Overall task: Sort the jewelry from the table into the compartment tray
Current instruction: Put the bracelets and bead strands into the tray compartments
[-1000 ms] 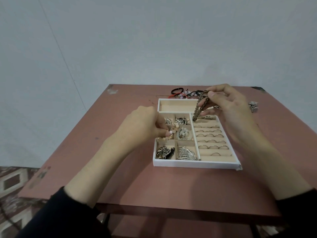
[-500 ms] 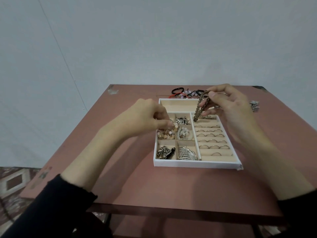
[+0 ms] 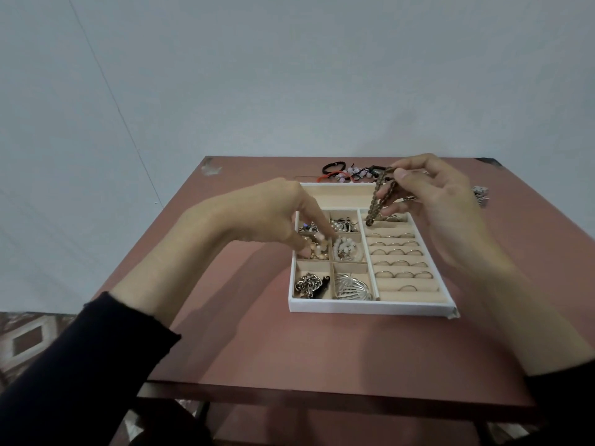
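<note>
The left hand (image 3: 273, 220) reaches fingers-down into the middle-left compartment of the tray (image 3: 370, 309), its fingertips (image 3: 304, 251) among the peach bead bracelet (image 3: 317, 249) that lies there. The tips are half buried in the beads, so I cannot tell whether they pinch the bracelet or only press it down. The right hand (image 3: 431, 194) pinches a brown beaded strand (image 3: 375, 201) between thumb and forefinger. The strand hangs doubled over the far end of the ring rows (image 3: 399, 252).

If the left fingers lift with a bead loop caught on them, the bracelet may come back out. It could also spill over the divider into the white bead bracelet (image 3: 346, 249) just to its right. The dangling strand probably swings if the right hand moves. Its low end is near the farthest ring slot and could snag a ring or drop into the wrong section. The long far compartment (image 3: 335, 196) looks to be the better place for it. More jewelry (image 3: 347, 173) waits on the table (image 3: 289, 349) beyond the tray's far edge.

A second ago the left hand is curled above the small compartments with the peach beads held at its fingertips. Now the fingers are lower and the beads are inside the compartment. The right hand and its strand sit much where they were.
</note>
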Available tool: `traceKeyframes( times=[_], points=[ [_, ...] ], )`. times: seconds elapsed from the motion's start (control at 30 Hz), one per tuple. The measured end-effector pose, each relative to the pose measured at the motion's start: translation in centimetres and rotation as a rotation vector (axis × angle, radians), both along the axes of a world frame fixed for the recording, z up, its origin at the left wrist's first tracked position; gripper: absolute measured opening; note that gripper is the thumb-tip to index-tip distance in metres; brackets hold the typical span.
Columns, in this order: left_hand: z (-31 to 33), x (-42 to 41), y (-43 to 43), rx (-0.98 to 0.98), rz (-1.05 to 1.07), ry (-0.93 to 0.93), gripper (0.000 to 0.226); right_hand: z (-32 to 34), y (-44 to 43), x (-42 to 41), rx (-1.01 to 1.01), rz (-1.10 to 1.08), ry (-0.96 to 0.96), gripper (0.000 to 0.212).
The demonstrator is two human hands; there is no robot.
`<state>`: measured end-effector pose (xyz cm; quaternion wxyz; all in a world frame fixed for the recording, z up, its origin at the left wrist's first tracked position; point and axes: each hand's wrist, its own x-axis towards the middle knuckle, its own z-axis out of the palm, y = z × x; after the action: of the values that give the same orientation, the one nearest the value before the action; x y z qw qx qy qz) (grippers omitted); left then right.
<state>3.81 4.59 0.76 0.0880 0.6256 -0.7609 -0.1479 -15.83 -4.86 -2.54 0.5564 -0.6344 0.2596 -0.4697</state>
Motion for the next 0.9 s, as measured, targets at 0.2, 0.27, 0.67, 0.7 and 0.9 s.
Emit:
traceKeyframes(
  times=[0.2,0.27,0.67,0.7,0.9],
  points=[
    [-1.0,0.0,-0.5,-0.071,0.065,0.106,0.016,0.1,0.1,0.0,-0.011,-0.001,0.008,0.01],
    [-0.9,-0.1,-0.3,-0.055,0.043,0.111,0.016,0.1,0.1,0.0,-0.011,-0.004,0.007,0.009],
    [-0.8,0.0,-0.2,-0.036,0.071,0.006,0.015,0.1,0.2,-0.1,-0.014,-0.005,0.008,0.01],
    [-0.7,-0.1,-0.2,-0.021,0.079,-0.003,0.014,0.1,0.2,-0.2,-0.015,-0.006,0.01,0.01],
    [0.4,-0.8,-0.1,0.057,0.096,-0.073,0.026,0.1,0.2,-0.1,-0.011,-0.003,-0.004,0.009]
  ],
)
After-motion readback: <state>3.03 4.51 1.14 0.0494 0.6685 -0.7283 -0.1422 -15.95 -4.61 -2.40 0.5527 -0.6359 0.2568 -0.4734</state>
